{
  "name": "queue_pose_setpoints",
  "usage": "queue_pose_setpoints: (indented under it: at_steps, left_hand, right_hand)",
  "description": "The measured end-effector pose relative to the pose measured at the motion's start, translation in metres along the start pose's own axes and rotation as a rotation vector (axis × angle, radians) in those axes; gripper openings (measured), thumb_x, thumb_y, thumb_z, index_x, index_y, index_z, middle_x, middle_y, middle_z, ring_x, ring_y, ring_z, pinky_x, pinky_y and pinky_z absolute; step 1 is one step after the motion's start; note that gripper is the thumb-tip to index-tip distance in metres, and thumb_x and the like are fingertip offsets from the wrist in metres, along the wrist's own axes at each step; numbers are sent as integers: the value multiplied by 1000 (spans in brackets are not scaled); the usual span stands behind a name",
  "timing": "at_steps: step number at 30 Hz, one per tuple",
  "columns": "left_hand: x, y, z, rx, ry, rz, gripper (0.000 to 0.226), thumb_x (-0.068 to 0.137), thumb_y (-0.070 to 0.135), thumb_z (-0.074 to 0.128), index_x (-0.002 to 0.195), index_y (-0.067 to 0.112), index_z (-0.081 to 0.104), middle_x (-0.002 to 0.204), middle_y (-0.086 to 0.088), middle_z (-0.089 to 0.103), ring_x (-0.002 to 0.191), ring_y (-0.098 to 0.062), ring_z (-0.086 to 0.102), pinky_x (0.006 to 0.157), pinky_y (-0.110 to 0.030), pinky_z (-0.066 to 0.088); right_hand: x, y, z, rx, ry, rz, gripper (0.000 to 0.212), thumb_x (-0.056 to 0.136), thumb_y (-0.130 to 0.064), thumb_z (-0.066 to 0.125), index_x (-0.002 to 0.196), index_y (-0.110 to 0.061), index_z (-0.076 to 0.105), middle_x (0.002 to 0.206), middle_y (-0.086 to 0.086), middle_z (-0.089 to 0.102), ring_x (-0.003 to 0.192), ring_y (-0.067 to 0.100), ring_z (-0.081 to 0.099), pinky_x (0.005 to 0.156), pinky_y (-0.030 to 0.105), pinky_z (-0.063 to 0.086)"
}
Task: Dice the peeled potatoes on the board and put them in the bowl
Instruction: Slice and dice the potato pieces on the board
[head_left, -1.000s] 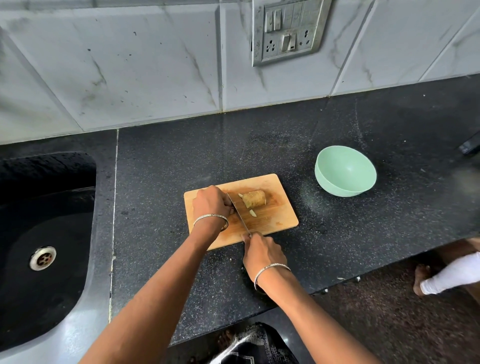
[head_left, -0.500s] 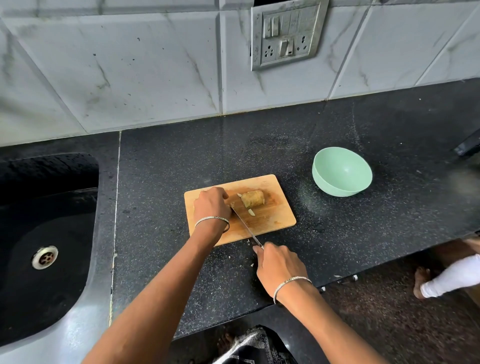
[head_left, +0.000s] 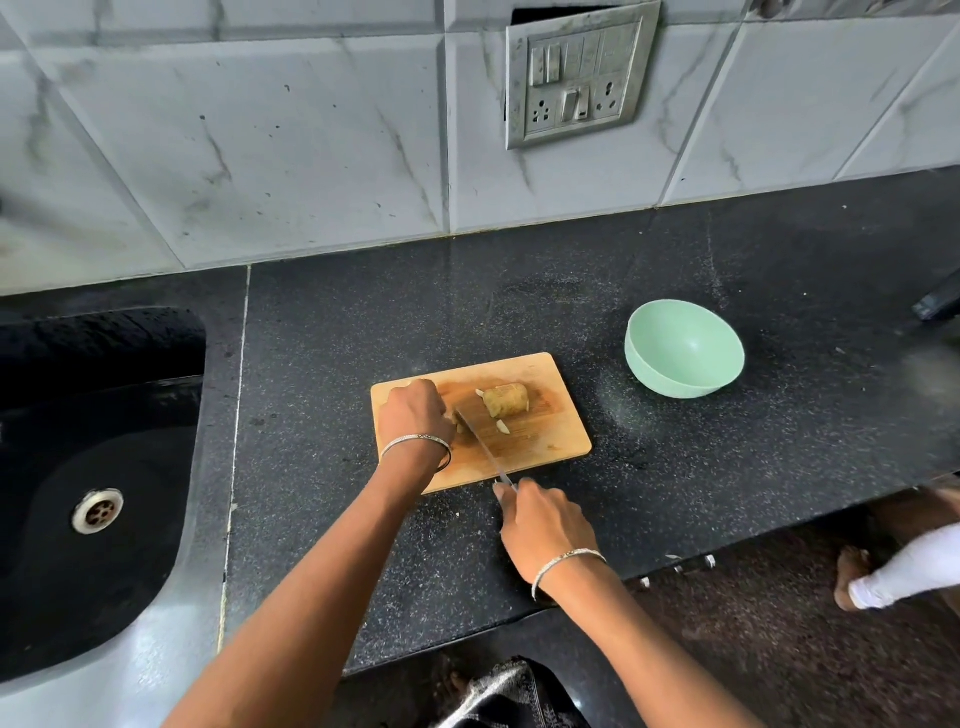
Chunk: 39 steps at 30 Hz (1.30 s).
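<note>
Dicing on the wooden board (head_left: 550, 441). A peeled potato (head_left: 505, 401) lies on the board's far part. The left hand (head_left: 415, 413) is curled, fingers together, over a small piece (head_left: 460, 425), apparently pinned at the board's left and mostly hidden. The knife (head_left: 480, 446) is held by the right hand (head_left: 545, 525), fingers clamped round its handle at the near edge. The green bowl (head_left: 684, 349) stands farther right, apart from the board.

Open counter (head_left: 605, 415) stretch between board (head_left: 550, 439) and bowl (head_left: 675, 387); sink (head_left: 104, 415) to the left, tiled wall (head_left: 311, 156) behind.
</note>
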<state>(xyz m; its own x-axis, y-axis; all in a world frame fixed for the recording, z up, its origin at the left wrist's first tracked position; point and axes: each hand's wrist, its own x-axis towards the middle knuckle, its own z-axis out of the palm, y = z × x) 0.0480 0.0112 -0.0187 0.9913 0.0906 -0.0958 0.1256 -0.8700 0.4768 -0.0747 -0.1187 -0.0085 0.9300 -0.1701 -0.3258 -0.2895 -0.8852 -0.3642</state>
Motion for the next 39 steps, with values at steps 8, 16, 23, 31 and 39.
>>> queue_pose_setpoints:
  at_steps: [8,16,23,31,39]
  left_hand:
    - [3,-5,-3,-18,69,14,10,79,26,71,74,18,70,80,-7,70,86,-30,64,65,-30,42]
    - [7,19,9,-147,-51,295,33,73,31,80,103,23,69,94,7,71,83,-17,65,72,-28,46]
    - [11,21,21,-210,-84,292,25,71,27,82,93,25,69,80,9,71,68,-9,64,72,-26,52]
    - [10,13,17,-320,-90,273,22,69,19,83,87,22,70,72,12,67,60,-1,60,61,-11,48]
    - [4,5,9,-228,-70,178,25,67,12,78,81,27,65,71,8,69,67,-10,66,61,-16,46]
  right_hand:
    - [2,13,0,61,61,22,42,102,-49,29,98,-16,54,100,12,66,95,37,63,66,38,40]
    - [19,29,-13,185,102,46,44,101,-51,29,93,-17,56,98,15,66,96,39,58,72,41,39]
    - [19,34,-12,208,101,47,39,102,-50,28,86,-21,50,99,12,66,98,36,57,71,39,36]
    - [18,28,-5,233,99,39,40,100,-53,29,83,-24,50,90,10,66,91,36,59,68,39,38]
    - [16,20,-1,222,57,51,41,100,-54,28,84,-23,49,90,9,64,89,36,60,67,39,39]
